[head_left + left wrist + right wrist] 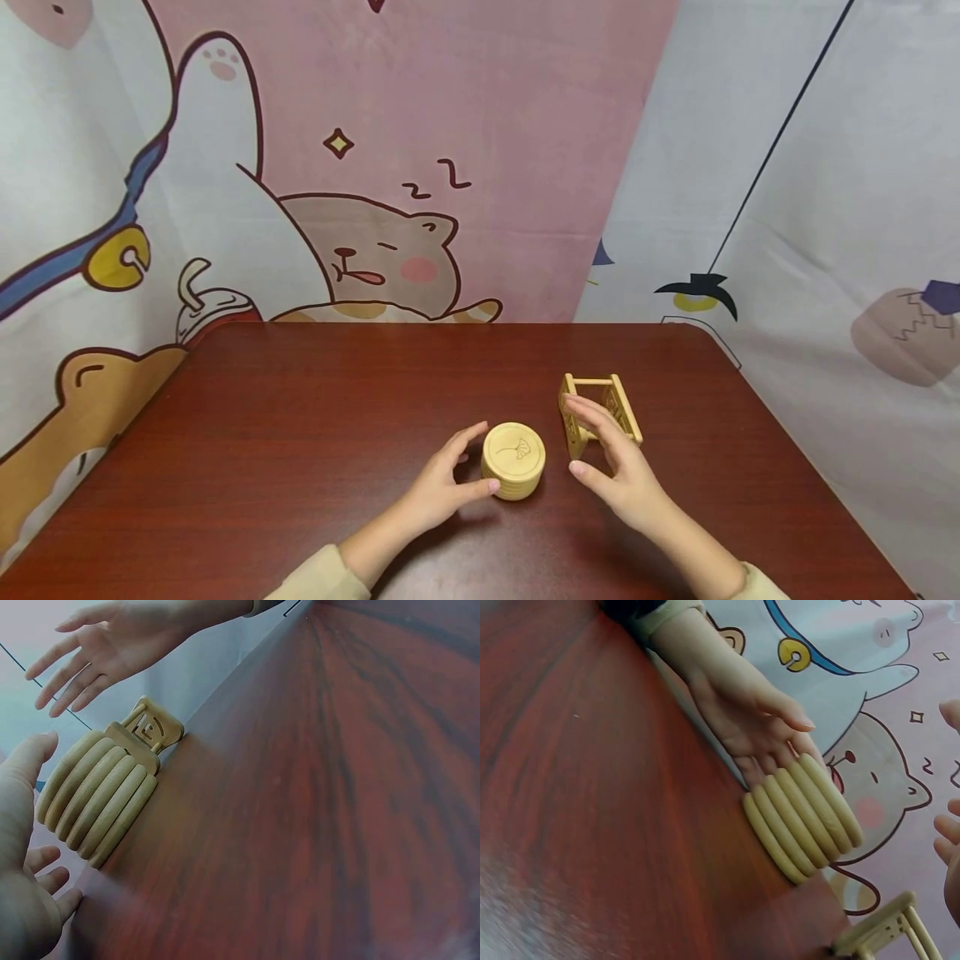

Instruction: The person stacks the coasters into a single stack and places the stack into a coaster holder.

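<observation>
A stack of several round wooden coasters (513,454) stands on the table, a ginkgo leaf engraved on the top one. Its ribbed side shows in both wrist views. My left hand (442,487) is at the stack's left, fingers spread and slightly bent, the thumb overlapping its front in the head view. To the right is a small wooden coaster holder (628,410) with cut-out side panels and thin rods. My right hand (630,483) hovers by the holder with fingers extended, partly covering it in the head view. In the left wrist view this hand (124,641) holds nothing.
The dark red-brown wooden table (315,417) has its far edge against a cloth backdrop (525,167) printed with cartoon animals. More printed cloth hangs at the left and right sides.
</observation>
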`<state>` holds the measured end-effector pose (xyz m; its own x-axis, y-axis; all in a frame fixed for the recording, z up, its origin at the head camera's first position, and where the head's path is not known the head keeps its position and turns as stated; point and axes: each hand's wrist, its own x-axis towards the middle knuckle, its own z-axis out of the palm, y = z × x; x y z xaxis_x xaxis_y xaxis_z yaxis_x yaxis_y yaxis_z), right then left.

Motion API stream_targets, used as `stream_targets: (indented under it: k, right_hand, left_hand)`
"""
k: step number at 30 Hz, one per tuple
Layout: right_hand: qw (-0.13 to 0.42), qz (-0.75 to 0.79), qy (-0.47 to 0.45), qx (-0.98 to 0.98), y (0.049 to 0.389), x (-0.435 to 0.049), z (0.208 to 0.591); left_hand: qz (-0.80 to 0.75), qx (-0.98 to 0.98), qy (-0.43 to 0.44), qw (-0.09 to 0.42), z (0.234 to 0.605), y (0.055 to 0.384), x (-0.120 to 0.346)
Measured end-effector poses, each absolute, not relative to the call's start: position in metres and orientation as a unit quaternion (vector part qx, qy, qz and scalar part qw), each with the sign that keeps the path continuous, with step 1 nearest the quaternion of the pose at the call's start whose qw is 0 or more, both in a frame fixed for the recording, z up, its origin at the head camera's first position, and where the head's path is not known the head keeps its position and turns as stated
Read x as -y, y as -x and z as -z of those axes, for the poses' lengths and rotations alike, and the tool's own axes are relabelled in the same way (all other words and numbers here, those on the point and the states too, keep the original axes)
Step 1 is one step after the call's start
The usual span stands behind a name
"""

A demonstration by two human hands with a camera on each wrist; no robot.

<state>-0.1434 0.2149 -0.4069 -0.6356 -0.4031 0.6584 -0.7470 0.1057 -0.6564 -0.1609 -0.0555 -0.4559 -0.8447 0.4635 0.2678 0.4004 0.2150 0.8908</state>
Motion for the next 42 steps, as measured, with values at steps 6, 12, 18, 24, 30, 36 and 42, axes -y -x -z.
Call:
stream_targets:
  k: [6, 12, 18, 24, 30, 36, 42]
  right_hand:
    - [0.127, -0.521, -0.378, 0.754, 0.136, -0.206, 0.41]
    - [0.095, -0.5, -0.358, 0.783, 0.133, -0.199, 0.415]
    - [0.09, -0.48, -0.353, 0.798, 0.131, -0.193, 0.423]
    - [0.091, -0.467, -0.35, 0.807, 0.133, -0.19, 0.433]
    - [0.089, -0.455, -0.336, 0.82, 0.134, -0.187, 0.441]
    - [0.066, -0.473, -0.314, 0.821, 0.132, -0.185, 0.443]
    - [0.062, -0.467, -0.3, 0.83, 0.136, -0.184, 0.45]
  left_hand:
    - [-0.563, -0.777, -0.28, 0.029, 0.456, 0.161, 0.055]
    - [-0.571, -0.771, -0.28, 0.029, 0.457, 0.163, 0.055]
    - [-0.582, -0.765, -0.277, 0.027, 0.46, 0.164, 0.054]
    - [-0.583, -0.764, -0.274, 0.036, 0.459, 0.164, 0.053]
    - [-0.583, -0.762, -0.275, 0.05, 0.455, 0.162, 0.052]
    - [-0.593, -0.754, -0.276, 0.052, 0.453, 0.161, 0.051]
    - [-0.594, -0.754, -0.274, 0.052, 0.453, 0.162, 0.05]
